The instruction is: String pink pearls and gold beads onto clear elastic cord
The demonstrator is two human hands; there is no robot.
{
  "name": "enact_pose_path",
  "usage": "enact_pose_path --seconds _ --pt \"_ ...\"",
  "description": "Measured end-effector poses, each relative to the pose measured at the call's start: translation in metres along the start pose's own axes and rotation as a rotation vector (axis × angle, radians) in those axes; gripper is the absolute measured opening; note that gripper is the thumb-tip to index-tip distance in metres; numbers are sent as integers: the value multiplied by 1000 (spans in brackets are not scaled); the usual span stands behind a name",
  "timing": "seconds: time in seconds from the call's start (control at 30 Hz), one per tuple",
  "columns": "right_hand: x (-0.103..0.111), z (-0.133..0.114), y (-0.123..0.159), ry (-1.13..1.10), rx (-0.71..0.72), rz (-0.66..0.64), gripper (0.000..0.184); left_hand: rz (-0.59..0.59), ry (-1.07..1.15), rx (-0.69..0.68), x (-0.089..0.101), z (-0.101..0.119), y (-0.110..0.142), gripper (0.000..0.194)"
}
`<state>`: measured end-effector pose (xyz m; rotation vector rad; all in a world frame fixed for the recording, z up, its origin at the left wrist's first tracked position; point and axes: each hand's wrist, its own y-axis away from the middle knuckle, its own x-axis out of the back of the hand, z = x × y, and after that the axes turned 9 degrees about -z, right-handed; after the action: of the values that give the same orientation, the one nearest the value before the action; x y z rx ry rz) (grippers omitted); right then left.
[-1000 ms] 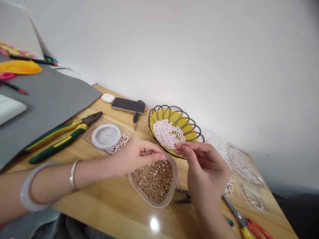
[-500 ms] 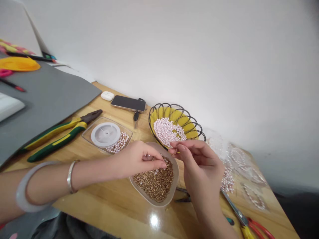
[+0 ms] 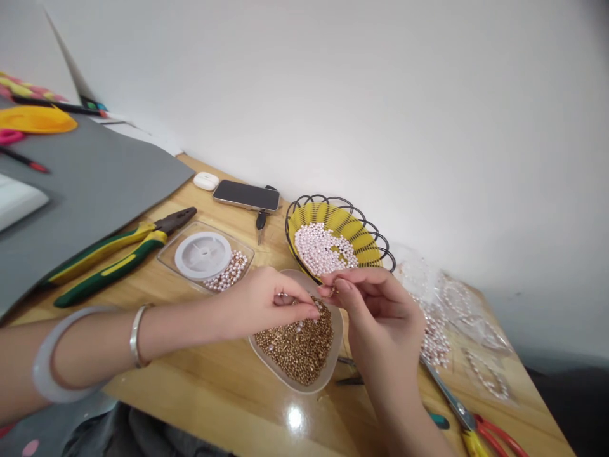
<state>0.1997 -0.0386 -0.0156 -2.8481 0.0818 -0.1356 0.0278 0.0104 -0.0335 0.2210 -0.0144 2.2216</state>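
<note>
My left hand is pinched over a white dish of small gold beads, its fingertips closed on something tiny that I cannot make out. My right hand faces it from the right, thumb and forefinger pinched on a small bead just above the dish's far rim. The two sets of fingertips are a few centimetres apart. Behind them stands a black wire basket with a yellow liner holding several pale pink pearl beads.
A clear box with a spool of thread and pearl beads and green-yellow pliers lie to the left. A phone, earbud case and key sit near the wall. Scissors and bagged pearl strings are at right.
My right hand has shifted left toward my left hand, closing the gap over the gold bead dish. My left hand has stayed pinched in place.
</note>
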Motion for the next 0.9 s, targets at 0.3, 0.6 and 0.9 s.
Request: enact_pose_path --seconds 0.3,0.6,0.9 --pt "0 0 0 1 8 11 13 4 -17 8 1 0 1 26" --pt "-1 -1 0 6 14 19 13 -3 13 -8 0 4 1 23" --pt "-1 -1 -1 36 24 16 12 4 29 -15 0 3 1 23"
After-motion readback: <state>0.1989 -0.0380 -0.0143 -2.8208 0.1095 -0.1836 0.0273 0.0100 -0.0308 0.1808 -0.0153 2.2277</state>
